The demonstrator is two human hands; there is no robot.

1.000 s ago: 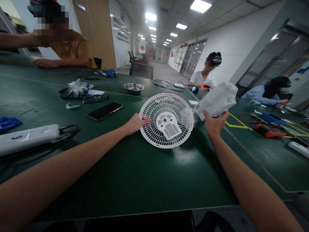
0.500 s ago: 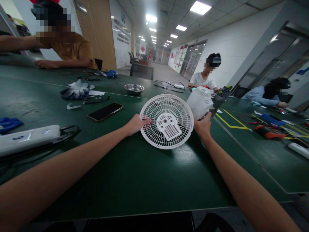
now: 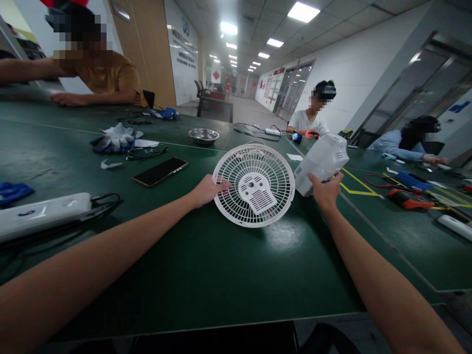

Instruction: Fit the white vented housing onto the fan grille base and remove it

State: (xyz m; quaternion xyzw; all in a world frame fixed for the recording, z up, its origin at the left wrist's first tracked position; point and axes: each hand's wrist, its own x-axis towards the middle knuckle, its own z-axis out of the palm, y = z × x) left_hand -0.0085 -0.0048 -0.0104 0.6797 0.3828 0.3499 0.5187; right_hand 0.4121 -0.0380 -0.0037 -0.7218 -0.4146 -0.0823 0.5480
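Observation:
My left hand grips the left rim of a round white fan grille, thumb over its bars. The grille is tilted toward me above the green table, and its hub has a slotted plate. My right hand is closed around a white plastic fan motor housing, with vent slots at its upper end. The housing leans to the right, just beside the grille's right edge; whether the two touch I cannot tell. Part of its lower end is hidden by the grille.
Left on the table are a phone, gloves, a white power strip and a metal bowl. To the right lie an orange multimeter and yellow tape lines. Several people sit around the table.
My right hand has moved right with the motor housing, which now tilts further right. More of the housing's lower end shows. My left hand and the grille have hardly moved.

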